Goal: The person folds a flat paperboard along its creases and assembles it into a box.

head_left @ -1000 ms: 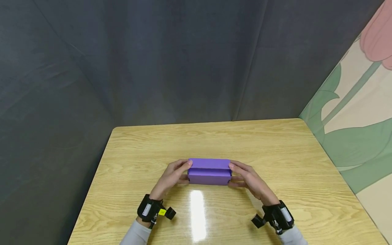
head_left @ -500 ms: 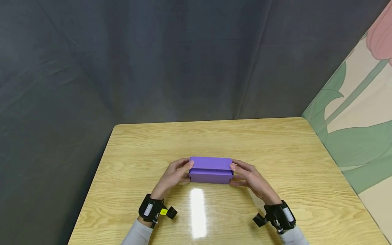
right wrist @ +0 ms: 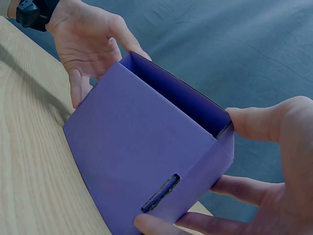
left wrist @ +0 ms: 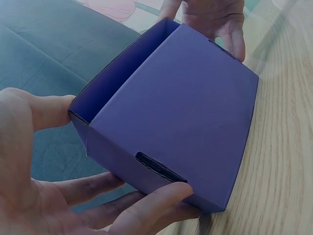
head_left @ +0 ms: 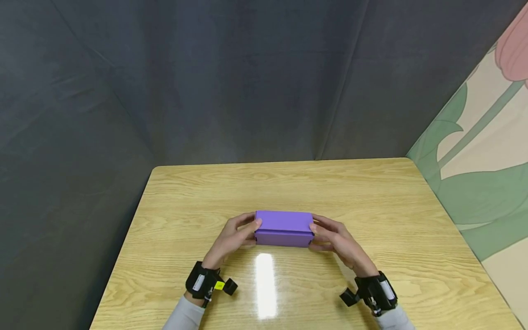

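Note:
A small purple cardboard box (head_left: pixel 284 221) sits on the table, held at both ends. My left hand (head_left: pixel 232 237) grips its left end, thumb at the lid's front corner and the other fingers along the side. At the opposite end my right hand (head_left: pixel 341 240) holds it the same way, thumb on the near corner of the lid. Both wrist views show a gap between the lid edge and the front panel (left wrist: pixel 181 107). Slots are cut near the panel's ends, one beside my right fingers in the right wrist view. The box's inside is mostly hidden.
The wooden table (head_left: pixel 198 192) extends around the box, with a bright glare strip in front of it. A dark curtain (head_left: pixel 247 82) hangs behind and to the left. Flower-patterned cloth (head_left: pixel 486 192) borders the right side. Each wrist wears a black camera mount (head_left: pixel 375 292).
The lid has come down at its front edge, so the gap above the front panel has narrowed to a thin line in the head view. Both hands keep their hold on the ends.

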`<state>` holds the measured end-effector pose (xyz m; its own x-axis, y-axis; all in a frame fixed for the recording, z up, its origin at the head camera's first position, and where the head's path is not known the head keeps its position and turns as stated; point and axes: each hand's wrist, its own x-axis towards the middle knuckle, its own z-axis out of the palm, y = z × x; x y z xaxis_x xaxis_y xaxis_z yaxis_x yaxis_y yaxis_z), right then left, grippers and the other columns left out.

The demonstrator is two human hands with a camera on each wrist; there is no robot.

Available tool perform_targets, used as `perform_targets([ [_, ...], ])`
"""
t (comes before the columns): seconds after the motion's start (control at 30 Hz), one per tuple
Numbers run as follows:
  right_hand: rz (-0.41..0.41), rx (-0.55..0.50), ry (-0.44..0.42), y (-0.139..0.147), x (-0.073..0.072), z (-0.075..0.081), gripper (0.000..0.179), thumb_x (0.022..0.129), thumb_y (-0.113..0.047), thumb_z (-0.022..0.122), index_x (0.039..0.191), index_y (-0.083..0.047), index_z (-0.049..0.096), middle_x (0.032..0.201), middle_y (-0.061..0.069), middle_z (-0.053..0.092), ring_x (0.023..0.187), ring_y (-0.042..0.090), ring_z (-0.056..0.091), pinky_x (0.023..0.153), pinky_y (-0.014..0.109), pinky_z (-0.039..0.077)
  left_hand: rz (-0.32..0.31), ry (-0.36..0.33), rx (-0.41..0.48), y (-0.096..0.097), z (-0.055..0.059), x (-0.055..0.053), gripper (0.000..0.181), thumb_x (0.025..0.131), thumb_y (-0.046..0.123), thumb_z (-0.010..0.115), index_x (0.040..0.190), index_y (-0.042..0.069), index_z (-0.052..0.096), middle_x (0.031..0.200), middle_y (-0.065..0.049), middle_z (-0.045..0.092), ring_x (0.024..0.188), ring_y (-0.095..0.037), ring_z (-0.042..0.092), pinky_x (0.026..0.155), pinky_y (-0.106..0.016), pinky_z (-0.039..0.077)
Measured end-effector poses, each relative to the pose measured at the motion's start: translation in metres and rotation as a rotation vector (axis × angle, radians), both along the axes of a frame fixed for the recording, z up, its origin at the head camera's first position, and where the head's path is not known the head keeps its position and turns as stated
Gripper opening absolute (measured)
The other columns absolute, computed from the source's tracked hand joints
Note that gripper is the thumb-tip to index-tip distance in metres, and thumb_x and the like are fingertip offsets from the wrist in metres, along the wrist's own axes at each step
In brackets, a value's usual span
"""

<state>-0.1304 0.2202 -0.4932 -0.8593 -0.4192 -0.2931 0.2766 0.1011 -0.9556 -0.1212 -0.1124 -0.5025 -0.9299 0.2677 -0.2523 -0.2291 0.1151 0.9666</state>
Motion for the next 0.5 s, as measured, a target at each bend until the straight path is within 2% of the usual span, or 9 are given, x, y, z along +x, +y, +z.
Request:
perform_targets([
  [0.37, -0.025, 0.010, 0.025, 0.0004, -0.0001, -0.0044, 0.071, 0.107, -0.025, 0.065, 0.165, 0.002, 0.034, 0.159, 0.039, 0.042, 0.122, 0.040, 0.070, 0.094, 0.049, 0.064, -0.004, 0.004, 0.019, -0.0011, -0.0015, 0.0010, 0.063, 0.105, 0.037, 0.070, 0.158, 0.010, 0.051, 0.160, -0.021, 0.049, 0.126, -0.040, 0.068, 0.095, -0.045, 0.064],
  [0.5, -0.039, 0.015, 0.028, -0.0003, -0.0008, -0.0057, 0.071, 0.105, -0.024, 0.067, 0.164, 0.002, 0.036, 0.159, 0.039, 0.042, 0.122, 0.039, 0.070, 0.094, 0.049, 0.064, -0.020, 0.021, 0.019, -0.0028, -0.0019, 0.0008, 0.063, 0.106, 0.035, 0.069, 0.159, 0.009, 0.049, 0.161, -0.022, 0.048, 0.128, -0.042, 0.066, 0.095, -0.044, 0.064],
])
